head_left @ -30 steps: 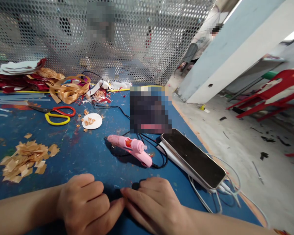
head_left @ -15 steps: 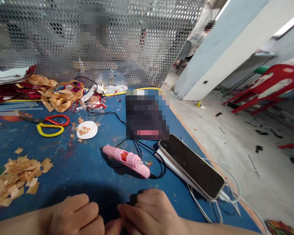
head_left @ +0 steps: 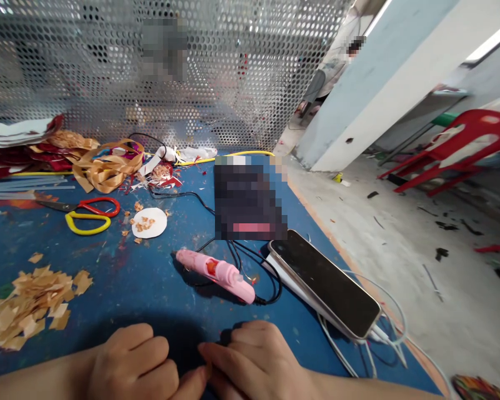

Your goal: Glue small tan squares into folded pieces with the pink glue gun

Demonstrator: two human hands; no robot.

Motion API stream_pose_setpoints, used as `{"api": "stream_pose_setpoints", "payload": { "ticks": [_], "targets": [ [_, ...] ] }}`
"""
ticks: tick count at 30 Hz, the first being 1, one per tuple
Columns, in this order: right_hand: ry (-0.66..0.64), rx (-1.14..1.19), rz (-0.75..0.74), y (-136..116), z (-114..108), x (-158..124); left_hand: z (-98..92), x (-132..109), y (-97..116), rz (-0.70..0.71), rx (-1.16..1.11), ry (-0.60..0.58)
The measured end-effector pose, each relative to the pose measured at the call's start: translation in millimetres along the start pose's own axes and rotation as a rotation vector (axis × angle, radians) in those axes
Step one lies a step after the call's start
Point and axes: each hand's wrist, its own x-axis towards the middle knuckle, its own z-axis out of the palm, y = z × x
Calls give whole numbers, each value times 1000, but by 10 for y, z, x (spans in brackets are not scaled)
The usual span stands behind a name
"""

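My left hand [head_left: 137, 361] is closed at the lower edge of the view, its thumb reaching toward the other hand. Close against it, my right hand [head_left: 254, 361] has its fingers curled and pinched together. The fingertips meet at the middle, where a tiny tan edge shows; what they grip is too small and hidden to name. Just beyond the hands a pink hot glue gun [head_left: 216, 275] lies on its side on the blue table [head_left: 141, 289]. Small cut squares of tan ribbon [head_left: 33, 303] are heaped to the left of my left hand.
Scissors [head_left: 89, 214] with red and yellow handles lie near a white paper disc [head_left: 150, 222] bearing tan bits. Looped tan ribbon [head_left: 108, 166] and glue sticks [head_left: 29, 186] lie farther back. A phone [head_left: 327, 283] with cables rests at the right edge. A perforated metal panel [head_left: 216, 83] stands behind.
The left thumb has shifted slightly at the fingertips, and a tiny tan edge now shows there. The view has moved a little; the things on the table stay put.
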Motion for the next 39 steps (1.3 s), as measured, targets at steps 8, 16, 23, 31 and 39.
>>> {"api": "stream_pose_setpoints", "payload": {
  "ticks": [8,16,23,31,39],
  "targets": [
    [-37,22,2,8,-27,9,-17,-22,-1,-36,-95,-28],
    [-65,23,1,36,-52,7,-102,26,-51,-13,-128,-155],
    [-53,13,20,15,-43,-4,-44,-28,-81,52,-86,-96],
    [-38,22,8,-1,-23,7,-66,-17,-109,76,-84,-130],
    [-43,5,9,2,-12,13,-78,-10,-110,57,-93,-178]
  ]
}}
